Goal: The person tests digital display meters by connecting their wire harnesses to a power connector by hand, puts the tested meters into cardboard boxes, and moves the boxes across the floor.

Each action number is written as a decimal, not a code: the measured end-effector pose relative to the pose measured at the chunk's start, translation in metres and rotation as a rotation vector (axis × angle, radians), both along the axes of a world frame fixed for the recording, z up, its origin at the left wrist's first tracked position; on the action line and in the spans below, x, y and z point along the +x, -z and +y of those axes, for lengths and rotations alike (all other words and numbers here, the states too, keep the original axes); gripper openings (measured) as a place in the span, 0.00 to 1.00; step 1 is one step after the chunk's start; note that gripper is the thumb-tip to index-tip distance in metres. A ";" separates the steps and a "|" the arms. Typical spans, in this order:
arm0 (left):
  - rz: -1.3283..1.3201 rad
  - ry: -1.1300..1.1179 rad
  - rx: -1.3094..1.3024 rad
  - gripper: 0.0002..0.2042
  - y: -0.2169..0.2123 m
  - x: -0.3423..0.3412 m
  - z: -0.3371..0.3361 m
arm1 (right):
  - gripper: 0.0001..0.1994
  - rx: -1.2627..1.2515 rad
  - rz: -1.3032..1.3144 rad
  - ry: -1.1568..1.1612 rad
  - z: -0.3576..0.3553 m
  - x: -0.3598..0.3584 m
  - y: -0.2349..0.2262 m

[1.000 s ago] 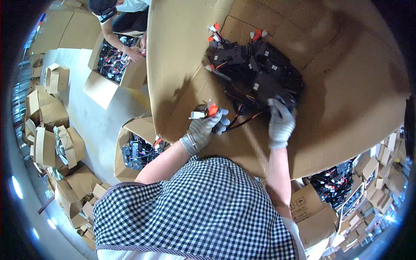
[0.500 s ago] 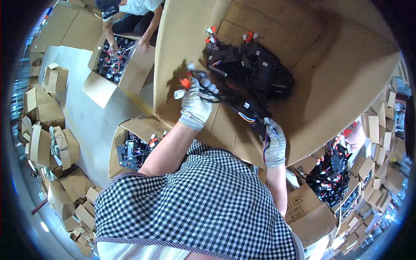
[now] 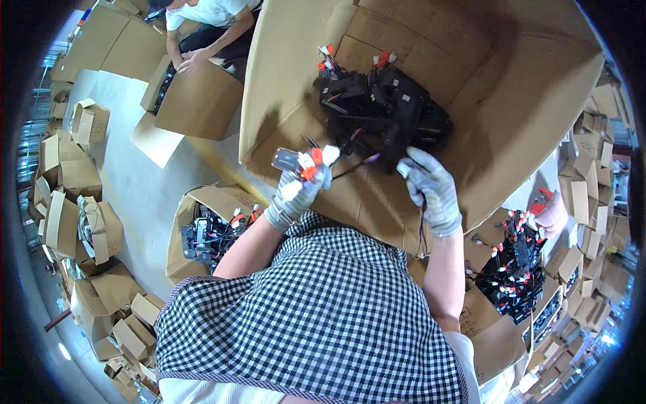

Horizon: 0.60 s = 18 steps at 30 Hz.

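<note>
My left hand (image 3: pixel 294 196), in a pale work glove, is closed around a bundle of wires with red and white connectors (image 3: pixel 311 163). A small dark rectangular piece (image 3: pixel 286 159) sticks out beside them. My right hand (image 3: pixel 436 195), gloved too, pinches a white plug (image 3: pixel 404 168) at its fingertips, and thin dark wires (image 3: pixel 422 232) hang below the palm. Past both hands, a pile of black plastic modules with wires (image 3: pixel 377 101) lies in a big cardboard box (image 3: pixel 471 161). A blurred dark cable spans part of the gap between my hands.
At lower left stands a smaller box of black parts (image 3: pixel 207 236). On the right, a heap of black wired parts (image 3: pixel 515 269) fills another box, with a pink-gloved hand (image 3: pixel 553 214) beside it. A co-worker (image 3: pixel 215 27) crouches at upper left by a carton (image 3: pixel 198 101).
My left hand has drawn down and nearer to me with the connectors. My right hand has risen and let go of the black module. The co-worker's carton flap now covers most of its contents.
</note>
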<state>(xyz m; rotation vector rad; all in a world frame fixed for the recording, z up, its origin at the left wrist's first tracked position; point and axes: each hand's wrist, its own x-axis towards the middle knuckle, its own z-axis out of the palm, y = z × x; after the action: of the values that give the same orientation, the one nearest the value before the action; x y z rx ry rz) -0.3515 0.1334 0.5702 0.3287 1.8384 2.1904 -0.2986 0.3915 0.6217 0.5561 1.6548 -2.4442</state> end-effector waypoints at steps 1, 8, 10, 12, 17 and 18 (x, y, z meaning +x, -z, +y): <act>-0.291 0.115 -0.069 0.18 0.039 -0.002 -0.024 | 0.22 -0.014 -0.005 0.024 -0.010 -0.008 -0.006; -0.266 0.196 0.172 0.12 -0.011 0.015 -0.001 | 0.15 0.049 -0.023 -0.144 -0.041 0.000 -0.012; -0.219 0.225 -0.189 0.09 -0.028 0.015 -0.007 | 0.14 0.105 0.034 -0.134 -0.045 0.002 -0.009; -0.119 0.325 -0.336 0.09 -0.018 0.015 -0.015 | 0.13 0.160 0.093 -0.123 -0.050 0.002 -0.004; 0.015 0.119 -0.458 0.08 -0.026 0.016 -0.014 | 0.12 0.514 0.428 -0.226 -0.056 -0.001 0.006; 0.011 0.122 -0.463 0.08 -0.029 0.013 -0.013 | 0.12 0.569 0.538 -0.254 -0.055 -0.002 0.005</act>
<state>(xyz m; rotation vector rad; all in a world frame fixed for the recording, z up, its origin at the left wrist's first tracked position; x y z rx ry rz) -0.3380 0.1200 0.5990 0.3427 2.1908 1.6228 -0.3005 0.3364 0.6169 -0.2942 2.4652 -2.0252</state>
